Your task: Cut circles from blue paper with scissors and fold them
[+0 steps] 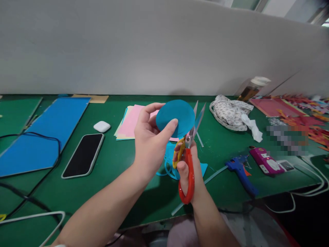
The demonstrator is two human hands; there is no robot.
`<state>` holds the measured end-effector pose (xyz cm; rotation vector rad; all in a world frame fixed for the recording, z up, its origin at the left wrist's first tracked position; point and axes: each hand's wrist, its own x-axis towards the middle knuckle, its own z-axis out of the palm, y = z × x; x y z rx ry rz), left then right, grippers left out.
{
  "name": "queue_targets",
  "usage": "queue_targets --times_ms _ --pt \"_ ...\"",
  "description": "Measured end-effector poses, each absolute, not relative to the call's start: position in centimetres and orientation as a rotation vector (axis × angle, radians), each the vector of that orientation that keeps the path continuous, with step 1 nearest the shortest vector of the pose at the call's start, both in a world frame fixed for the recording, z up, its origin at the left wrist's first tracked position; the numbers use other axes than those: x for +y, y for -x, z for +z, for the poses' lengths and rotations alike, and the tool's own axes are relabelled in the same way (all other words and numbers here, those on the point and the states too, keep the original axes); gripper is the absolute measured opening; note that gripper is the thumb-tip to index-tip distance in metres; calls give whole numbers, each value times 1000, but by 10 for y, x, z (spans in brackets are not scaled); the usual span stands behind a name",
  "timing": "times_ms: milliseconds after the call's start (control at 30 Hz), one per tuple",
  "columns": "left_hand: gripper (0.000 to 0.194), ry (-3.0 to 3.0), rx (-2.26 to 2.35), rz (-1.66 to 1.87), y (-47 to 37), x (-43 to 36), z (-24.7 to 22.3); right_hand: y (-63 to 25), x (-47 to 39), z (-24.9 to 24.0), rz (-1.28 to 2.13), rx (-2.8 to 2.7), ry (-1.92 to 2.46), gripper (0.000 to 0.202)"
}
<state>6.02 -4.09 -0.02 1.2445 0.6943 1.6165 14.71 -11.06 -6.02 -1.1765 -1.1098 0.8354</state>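
Single head view: I look forward and down, close above bare left hand (151,140), bare right hand (183,171), flat green tabletop (120,154).

From here I count one left hand (151,142) and one right hand (196,169), one pair of scissors (188,140), and one teal disc (174,112) whose layers I can't number. On the one worktop (114,154) I get one phone (83,156), one white case (102,126), one blue board (48,125), one glue gun (239,171), one magenta device (265,160), one bottle (250,91), one patterned cloth (227,112), one crumpled tissue (253,128) and one paper stack (128,123), its sheets too overlapped to count. I make it at least two translucent sticks (216,175); the blue offcuts (204,168) are too tangled for me to tally.
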Motion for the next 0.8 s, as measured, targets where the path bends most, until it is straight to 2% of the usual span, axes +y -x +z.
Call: queue_targets --times_ms 133,500,800 --pt "35 -1259 687 1624 -60 -40 -2 -150 -112 -60 838 -1154 1197 79" --pt "34 -1274 713 1608 -58 -40 1 -148 -110 -61 873 -1118 1168 88" --pt "35 -1264 681 1577 -55 -36 2 -151 -109 -64 820 -1183 1209 84"
